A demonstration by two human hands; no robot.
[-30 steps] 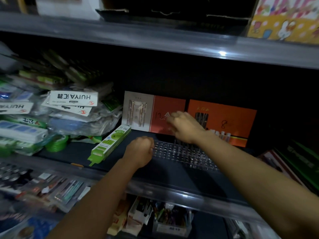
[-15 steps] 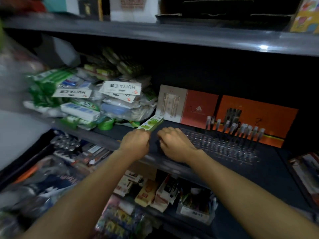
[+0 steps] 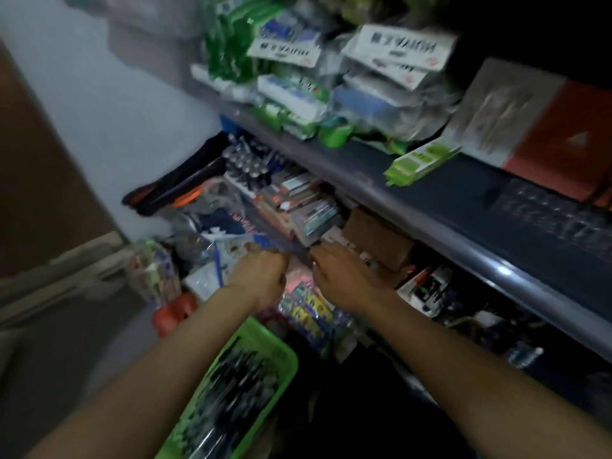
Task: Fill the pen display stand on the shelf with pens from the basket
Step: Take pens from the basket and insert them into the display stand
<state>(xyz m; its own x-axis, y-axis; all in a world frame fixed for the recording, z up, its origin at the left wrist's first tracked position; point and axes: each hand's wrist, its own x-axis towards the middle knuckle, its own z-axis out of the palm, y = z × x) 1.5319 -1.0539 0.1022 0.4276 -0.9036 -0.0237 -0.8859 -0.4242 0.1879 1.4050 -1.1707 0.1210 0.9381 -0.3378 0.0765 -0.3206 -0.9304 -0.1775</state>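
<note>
Blurred view: a green basket [image 3: 281, 356] of dark pens [image 3: 231, 385], likely light, stiff, slick, best pinched mid-barrel; left hand [image 3: 258, 279] and right hand [image 3: 344, 279] above, grip unclear.

- The bare left forearm [image 3: 159, 352] reaches up from the lower left edge; the left hand [image 3: 260, 276] shows its back, with fingers curled under into a loose fist.
- Whether those fingers hold anything cannot be told through the blur.
- The bare right forearm [image 3: 463, 356] comes in from the lower right; the right hand [image 3: 341, 279] lies palm down, fingers extended forward and slightly bent.
- The two hands sit near each other, apart, knuckles level.
</note>
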